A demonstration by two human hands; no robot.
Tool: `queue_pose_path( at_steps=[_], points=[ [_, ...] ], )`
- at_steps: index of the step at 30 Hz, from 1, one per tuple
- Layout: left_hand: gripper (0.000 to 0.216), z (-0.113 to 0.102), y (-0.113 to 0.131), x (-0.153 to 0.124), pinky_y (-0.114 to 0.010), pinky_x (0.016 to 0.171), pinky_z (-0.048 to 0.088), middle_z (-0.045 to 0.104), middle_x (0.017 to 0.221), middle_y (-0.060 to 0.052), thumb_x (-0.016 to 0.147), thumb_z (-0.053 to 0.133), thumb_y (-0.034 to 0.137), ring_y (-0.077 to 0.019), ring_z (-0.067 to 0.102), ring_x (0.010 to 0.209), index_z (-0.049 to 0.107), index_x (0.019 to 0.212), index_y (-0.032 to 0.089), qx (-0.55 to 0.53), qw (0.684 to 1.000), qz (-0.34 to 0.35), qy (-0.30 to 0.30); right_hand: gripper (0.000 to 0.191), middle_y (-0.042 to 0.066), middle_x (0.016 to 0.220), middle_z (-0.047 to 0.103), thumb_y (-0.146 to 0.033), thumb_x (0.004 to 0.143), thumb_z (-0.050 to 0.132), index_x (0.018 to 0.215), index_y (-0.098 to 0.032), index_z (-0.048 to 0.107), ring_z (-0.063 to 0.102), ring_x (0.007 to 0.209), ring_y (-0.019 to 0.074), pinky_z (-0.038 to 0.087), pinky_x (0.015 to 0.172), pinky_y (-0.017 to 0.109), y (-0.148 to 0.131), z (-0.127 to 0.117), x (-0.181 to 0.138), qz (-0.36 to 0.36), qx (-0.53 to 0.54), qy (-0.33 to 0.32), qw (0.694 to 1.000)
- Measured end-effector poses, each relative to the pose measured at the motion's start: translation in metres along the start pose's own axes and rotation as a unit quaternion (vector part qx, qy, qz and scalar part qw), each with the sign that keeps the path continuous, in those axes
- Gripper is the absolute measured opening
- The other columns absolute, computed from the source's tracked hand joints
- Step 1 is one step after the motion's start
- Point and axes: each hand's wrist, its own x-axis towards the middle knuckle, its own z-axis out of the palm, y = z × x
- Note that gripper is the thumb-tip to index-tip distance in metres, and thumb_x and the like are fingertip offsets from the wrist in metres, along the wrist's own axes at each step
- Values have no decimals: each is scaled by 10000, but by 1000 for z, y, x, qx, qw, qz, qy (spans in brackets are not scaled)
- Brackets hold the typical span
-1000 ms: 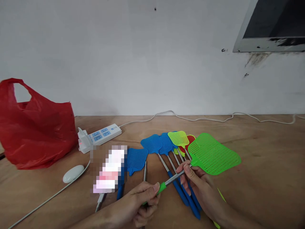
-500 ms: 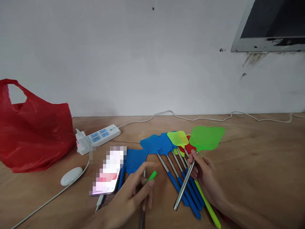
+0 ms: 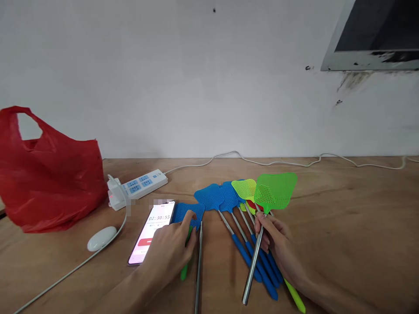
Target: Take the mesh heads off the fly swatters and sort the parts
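My right hand (image 3: pixel 273 242) grips the bare metal rod (image 3: pixel 253 266) of a green fly swatter, just below its mesh head (image 3: pixel 275 191). The head hovers over a fan of blue, yellow-green and red fly swatters (image 3: pixel 229 198) lying on the wooden table (image 3: pixel 360 218). My left hand (image 3: pixel 168 253) rests palm down on the table, fingers on a small green handle piece (image 3: pixel 185 266) that lies beside a loose metal rod (image 3: pixel 198 266). A blue swatter head (image 3: pixel 183 213) sits just beyond the fingers.
A phone (image 3: pixel 152 235) showing a timer lies left of my left hand. Farther left are a white mouse (image 3: pixel 101 238) with its cable, a white power strip (image 3: pixel 135 187) and a red plastic bag (image 3: pixel 49 174). A white wall stands behind.
The green handle came off the metal rod. My left hand carried the handle down to the table, while my right hand swung the rod and green head upright over the swatter fan.
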Motion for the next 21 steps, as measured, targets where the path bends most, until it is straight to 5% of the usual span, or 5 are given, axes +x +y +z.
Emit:
queue_pose_path(
  at_steps=[5, 9, 13, 17, 21],
  points=[
    [261, -2, -3, 0, -286, 517, 356, 716, 700, -100, 958, 365, 163, -309, 704, 625, 538, 1154, 159, 113, 993, -25, -29, 501, -65, 475, 392, -628, 795, 695, 591, -185, 580, 332, 426, 70, 253, 413, 203, 1, 1, -1, 5, -20, -11, 1000],
    [242, 0, -3, -3, -317, 580, 404, 723, 745, -96, 951, 375, 139, -295, 700, 653, 563, 1100, 172, 138, 990, -4, 24, 520, -66, 502, 375, -627, 814, 671, 570, -189, 531, 317, 437, 74, 231, 418, 217, 3, -2, -1, 23, -44, -32, 998],
    [179, 6, 0, -5, -368, 643, 427, 685, 721, -59, 953, 388, 142, -282, 669, 647, 559, 940, 192, 72, 990, 88, 87, 545, -64, 527, 377, -635, 829, 650, 564, -195, 468, 330, 460, 78, 240, 438, 225, 1, -2, -1, 28, -52, -78, 995],
    [209, 12, 5, -7, -373, 636, 406, 659, 735, -35, 965, 364, 142, -257, 631, 631, 524, 849, 209, -5, 980, 176, 89, 568, -74, 515, 357, -654, 832, 625, 562, -208, 402, 326, 427, 66, 247, 423, 220, -3, 0, -2, 17, -52, -119, 991],
    [205, 16, 6, -8, -360, 628, 387, 657, 756, -31, 969, 362, 164, -244, 616, 653, 521, 847, 208, -69, 975, 194, 88, 496, -86, 491, 366, -598, 900, 549, 621, -220, 388, 262, 347, 48, 169, 361, 208, 2, -4, -1, 39, 8, -162, 986]
  ],
)
